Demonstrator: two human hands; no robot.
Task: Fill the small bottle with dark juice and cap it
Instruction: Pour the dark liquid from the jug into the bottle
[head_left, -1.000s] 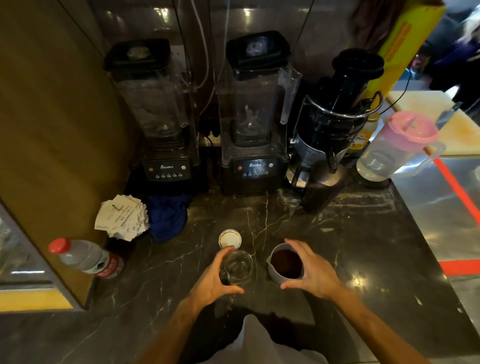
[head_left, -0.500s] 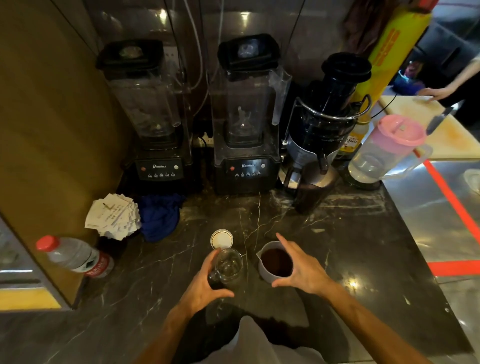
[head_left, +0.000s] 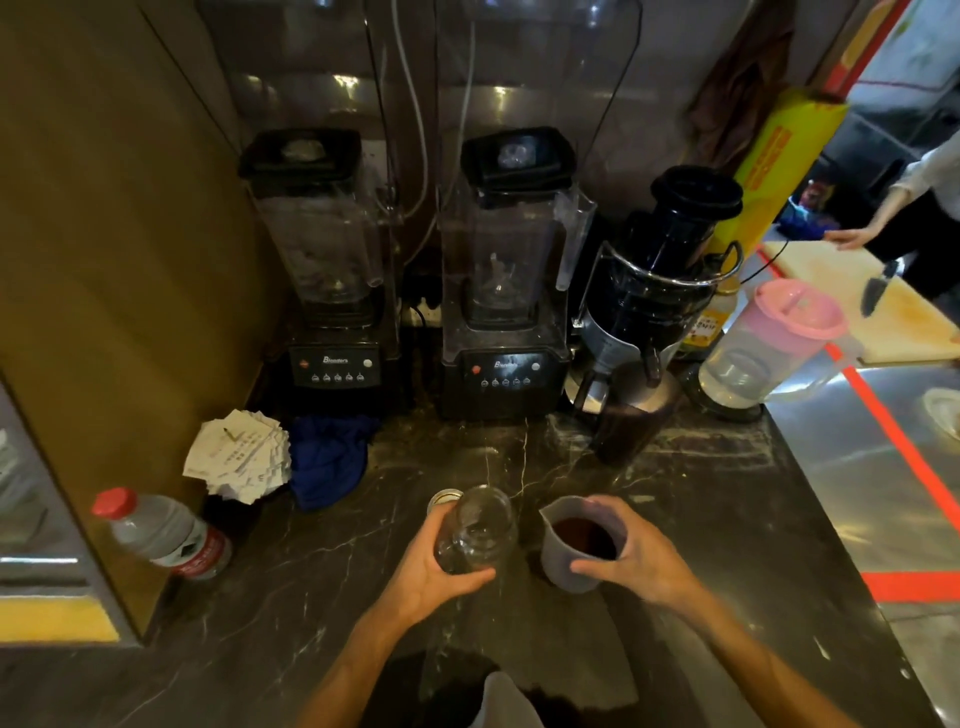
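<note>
1. The left hand (head_left: 423, 569) wraps the clear bottle (head_left: 477, 530), fingers curled round its left side and thumb across the near side; the bottle is empty, uncapped and leans a little toward the cup.
2. The right hand (head_left: 636, 556) clasps the cup (head_left: 579, 540), fingers round the far side, thumb pressed on the near wall.
3. The cup holds dark juice; its spout points left, toward the bottle, and a narrow gap separates the two.
4. The cap (head_left: 441, 500) lies on the counter (head_left: 701, 493) just behind the bottle, partly hidden by it.
5. Whether the bottle and the cup touch the counter cannot be told.
6. At the back stand two blenders (head_left: 332, 270) and a juicer (head_left: 660, 291), with a pink-lidded jug (head_left: 774, 348) to the right.
7. At the left are a blue cloth (head_left: 327, 462), a paper stack (head_left: 239, 457) and a red-capped water bottle (head_left: 161, 535) lying on its side.
</note>
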